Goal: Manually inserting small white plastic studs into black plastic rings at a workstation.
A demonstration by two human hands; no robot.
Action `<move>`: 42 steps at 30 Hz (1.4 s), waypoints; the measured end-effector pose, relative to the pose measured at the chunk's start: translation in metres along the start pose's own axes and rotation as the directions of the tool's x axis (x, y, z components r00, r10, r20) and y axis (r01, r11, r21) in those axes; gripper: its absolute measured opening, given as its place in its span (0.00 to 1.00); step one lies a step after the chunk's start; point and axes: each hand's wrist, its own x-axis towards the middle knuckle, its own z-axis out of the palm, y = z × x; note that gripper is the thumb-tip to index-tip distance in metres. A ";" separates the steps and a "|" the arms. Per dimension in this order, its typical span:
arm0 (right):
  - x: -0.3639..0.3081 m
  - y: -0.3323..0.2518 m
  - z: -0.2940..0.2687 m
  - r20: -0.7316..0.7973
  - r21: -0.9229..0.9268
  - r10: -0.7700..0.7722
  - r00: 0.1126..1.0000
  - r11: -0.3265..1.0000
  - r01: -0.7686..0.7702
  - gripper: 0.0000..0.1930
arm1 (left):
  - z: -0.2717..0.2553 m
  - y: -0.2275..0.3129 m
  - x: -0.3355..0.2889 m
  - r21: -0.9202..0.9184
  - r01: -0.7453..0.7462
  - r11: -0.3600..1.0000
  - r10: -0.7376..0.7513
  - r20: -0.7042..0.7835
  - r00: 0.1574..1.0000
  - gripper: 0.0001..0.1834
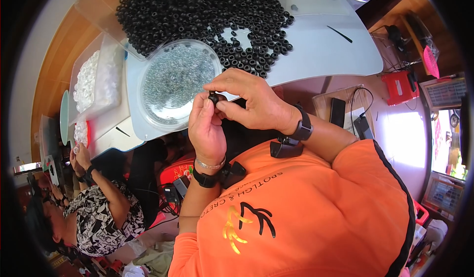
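My left hand (206, 131) and my right hand (249, 101) meet just in front of the white table's (321, 55) near edge. Together they pinch one small black ring (216, 98) between fingertips and thumbs. Right behind the hands stands a round clear dish (177, 82) filled with tiny grey metal rings. A big heap of black rings (197, 13) is spread over the table beyond the dish. Both wrists carry black bands, and the left one also wears a silver bracelet.
Clear trays of white pieces (96, 82) stand at the table's left end. A co-worker in a black-and-white patterned shirt (98, 217) sits at lower left, hands near that end. A thin black strip (339, 34) lies on the table's right. Boxes and a red case (399, 87) crowd the floor at right.
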 end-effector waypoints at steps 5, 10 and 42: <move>0.000 0.005 0.000 0.010 -0.113 -0.028 1.000 0.993 0.028 0.19 | 0.005 0.002 0.001 -0.036 0.032 0.999 -0.032 0.015 0.999 0.17; 0.001 0.007 -0.005 0.016 -0.142 -0.043 0.999 0.989 0.044 0.20 | 0.006 0.004 0.003 -0.077 0.086 0.993 -0.080 0.073 0.994 0.18; -0.008 0.018 0.000 -0.018 -0.240 -0.126 0.992 0.964 0.118 0.14 | 0.008 -0.004 0.000 0.016 0.189 0.982 -0.189 0.004 0.982 0.20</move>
